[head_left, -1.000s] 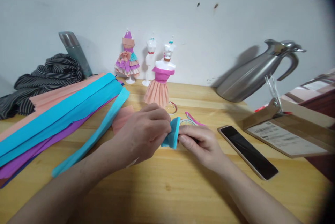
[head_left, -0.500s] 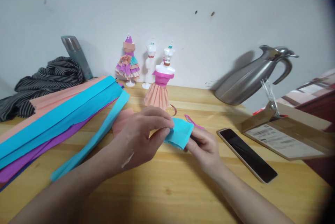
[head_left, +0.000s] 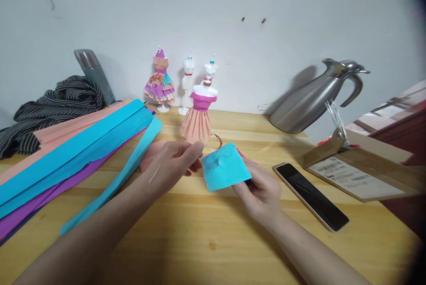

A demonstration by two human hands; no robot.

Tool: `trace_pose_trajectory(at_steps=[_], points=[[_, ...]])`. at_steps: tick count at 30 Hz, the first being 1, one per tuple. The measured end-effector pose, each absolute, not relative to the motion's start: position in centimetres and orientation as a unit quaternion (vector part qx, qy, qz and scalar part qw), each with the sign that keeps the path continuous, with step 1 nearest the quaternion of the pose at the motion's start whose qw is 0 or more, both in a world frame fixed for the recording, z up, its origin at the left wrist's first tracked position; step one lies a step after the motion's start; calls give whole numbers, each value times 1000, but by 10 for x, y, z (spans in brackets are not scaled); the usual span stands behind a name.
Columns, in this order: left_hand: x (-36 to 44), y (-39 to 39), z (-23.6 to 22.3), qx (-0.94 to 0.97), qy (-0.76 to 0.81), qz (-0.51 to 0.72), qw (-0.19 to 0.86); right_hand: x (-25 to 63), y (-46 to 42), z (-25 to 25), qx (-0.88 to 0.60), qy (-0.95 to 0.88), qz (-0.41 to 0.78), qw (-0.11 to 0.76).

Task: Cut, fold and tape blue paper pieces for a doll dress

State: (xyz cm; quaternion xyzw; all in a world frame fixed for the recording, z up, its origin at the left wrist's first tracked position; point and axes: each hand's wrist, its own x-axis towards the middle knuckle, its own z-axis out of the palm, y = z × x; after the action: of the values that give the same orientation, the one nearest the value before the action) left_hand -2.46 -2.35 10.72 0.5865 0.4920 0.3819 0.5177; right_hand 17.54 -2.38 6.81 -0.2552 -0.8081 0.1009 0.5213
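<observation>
The right hand (head_left: 261, 191) is pinching the thin, floppy blue paper square (head_left: 224, 167) by its near edge, which probably tears easily, while the left hand (head_left: 169, 163) is hovering spread beside it.

White label (head_left: 353, 177) on the cardboard box (head_left: 366, 165) — barcode and print, too blurred to read

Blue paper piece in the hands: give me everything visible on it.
The blue paper piece is a small, roughly square sheet of turquoise crepe-like paper with a matte, faintly wrinkled face and a small pucker near its upper middle. It is spread flat, tilted toward the camera, above the wooden table. The right hand holds it by its lower right edge; the left hand's fingertips meet its upper left corner.
</observation>
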Motion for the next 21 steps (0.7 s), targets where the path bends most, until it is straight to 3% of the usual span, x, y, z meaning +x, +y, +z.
trace_pose_trajectory(at_steps=[4,11,16,21], points=[[-21,-19,101,450,379,307,748,176,-22,69,-256,-815,75,514],[-18,-27,101,369,329,360,791,176,-20,67,-239,-822,40,515],[-16,-24,99,373,349,417,752,174,-19,69,-234,-824,31,515],[-14,-25,98,484,454,516,541,173,-20,68,-240,-828,17,507]])
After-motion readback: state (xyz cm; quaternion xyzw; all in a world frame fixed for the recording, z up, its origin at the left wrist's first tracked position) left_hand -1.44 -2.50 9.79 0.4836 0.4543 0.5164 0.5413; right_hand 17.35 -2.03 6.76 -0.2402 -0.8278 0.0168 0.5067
